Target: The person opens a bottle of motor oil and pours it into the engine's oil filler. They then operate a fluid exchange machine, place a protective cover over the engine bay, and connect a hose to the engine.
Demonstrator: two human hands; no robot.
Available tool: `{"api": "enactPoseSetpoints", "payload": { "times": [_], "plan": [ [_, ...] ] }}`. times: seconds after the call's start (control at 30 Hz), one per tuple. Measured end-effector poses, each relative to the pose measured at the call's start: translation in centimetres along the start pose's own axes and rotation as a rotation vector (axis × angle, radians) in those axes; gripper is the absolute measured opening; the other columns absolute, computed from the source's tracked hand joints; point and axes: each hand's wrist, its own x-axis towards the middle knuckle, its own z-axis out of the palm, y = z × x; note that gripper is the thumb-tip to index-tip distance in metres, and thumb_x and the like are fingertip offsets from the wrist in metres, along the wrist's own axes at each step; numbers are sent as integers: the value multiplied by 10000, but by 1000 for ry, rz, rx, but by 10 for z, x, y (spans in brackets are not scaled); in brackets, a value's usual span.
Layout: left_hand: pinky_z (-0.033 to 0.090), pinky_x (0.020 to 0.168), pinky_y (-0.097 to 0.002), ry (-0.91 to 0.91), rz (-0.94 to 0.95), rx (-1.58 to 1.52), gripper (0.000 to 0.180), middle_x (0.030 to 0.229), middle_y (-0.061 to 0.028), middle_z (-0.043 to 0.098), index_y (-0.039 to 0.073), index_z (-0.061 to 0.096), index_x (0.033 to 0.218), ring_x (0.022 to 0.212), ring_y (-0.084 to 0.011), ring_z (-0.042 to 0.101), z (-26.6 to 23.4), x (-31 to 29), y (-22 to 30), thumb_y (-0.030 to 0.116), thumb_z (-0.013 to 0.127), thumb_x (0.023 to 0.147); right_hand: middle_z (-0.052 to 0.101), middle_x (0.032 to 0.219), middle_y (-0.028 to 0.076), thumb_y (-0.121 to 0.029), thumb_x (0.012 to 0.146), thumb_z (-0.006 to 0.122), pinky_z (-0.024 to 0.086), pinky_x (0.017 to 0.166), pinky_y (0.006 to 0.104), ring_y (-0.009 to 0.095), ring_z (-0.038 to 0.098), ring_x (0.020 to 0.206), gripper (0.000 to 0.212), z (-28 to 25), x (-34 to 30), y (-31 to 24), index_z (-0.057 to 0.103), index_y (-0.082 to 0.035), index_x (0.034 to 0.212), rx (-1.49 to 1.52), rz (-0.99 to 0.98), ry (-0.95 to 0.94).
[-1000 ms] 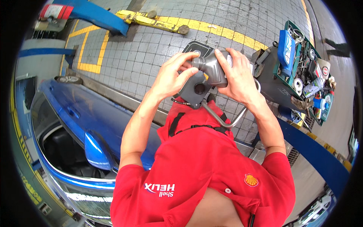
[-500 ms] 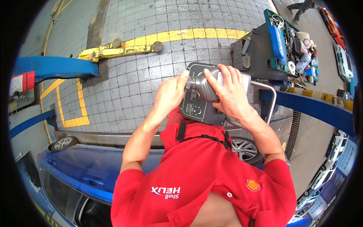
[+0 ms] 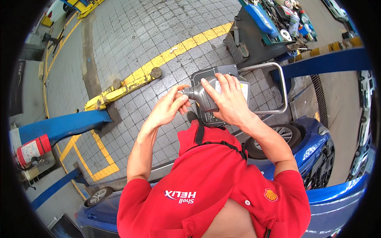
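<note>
A dark grey motor oil bottle (image 3: pixel 205 100) lies on its side above a black machine panel (image 3: pixel 206 73), its neck pointing left. My right hand (image 3: pixel 231 99) is spread over the bottle's body and grips it from above; its palm hides part of a pale label. At the neck, my left hand (image 3: pixel 170 106) has its thumb and curled fingers closed around the ribbed grey cap (image 3: pixel 189 93). Part of the cap is hidden by the fingers. The panel is mostly covered by the bottle and my right hand.
A bent metal handle (image 3: pixel 284 87) sticks out right of the panel. Beyond it stands a dark tool cart (image 3: pixel 258 39) topped with tools and bottles. A yellow lift arm (image 3: pixel 129 88) crosses the tiled floor at left. A blue car's wheel (image 3: pixel 278 139) is close behind my right side.
My view has turned, shifting the surroundings. Both hands and the bottle have moved slightly left and down across the panel. My left fingers are now curled more around the cap.
</note>
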Motion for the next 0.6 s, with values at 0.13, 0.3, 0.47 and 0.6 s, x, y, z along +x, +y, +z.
{"api": "enactPoseSetpoints", "payload": {
  "times": [0.13, 0.3, 0.47, 0.6],
  "plan": [
    [605, 690, -323, 47, -175, -37, 516, 962, -99, 772, -76, 557, 1536, 751, -146, 715, 14, 5, 5, 342, 594, 1236, 475, 1599, 300, -270, 631, 1067, 389, 1252, 662, 509, 488, 1468, 1303, 2, -16, 2, 443, -195, 1772, 9, 17, 58],
    [574, 753, -300, 67, -170, 128, 435, 998, -77, 736, -45, 592, 1527, 827, -121, 683, 1, 5, 9, 286, 561, 1247, 481, 1602, 296, -273, 637, 1064, 391, 1260, 670, 508, 493, 1470, 1283, 16, -12, -6, 453, -190, 1762, 50, 62, 64],
    [556, 1168, -437, -75, 235, 301, 518, 1489, -139, 727, 49, 560, 1657, 1377, -278, 695, -32, 23, 20, 108, 661, 1153, 475, 1621, 313, -284, 649, 1057, 392, 1271, 654, 531, 493, 1481, 1288, 34, 14, -14, 433, -176, 1770, 143, 215, 73],
    [474, 1277, -491, -54, 392, 292, 508, 1605, -156, 678, 55, 569, 1660, 1524, -328, 614, -86, 56, 30, 141, 629, 1163, 490, 1610, 313, -323, 700, 1035, 407, 1248, 657, 532, 509, 1468, 1206, 67, 56, -36, 467, -136, 1747, 156, 352, 54]
  ]
}}
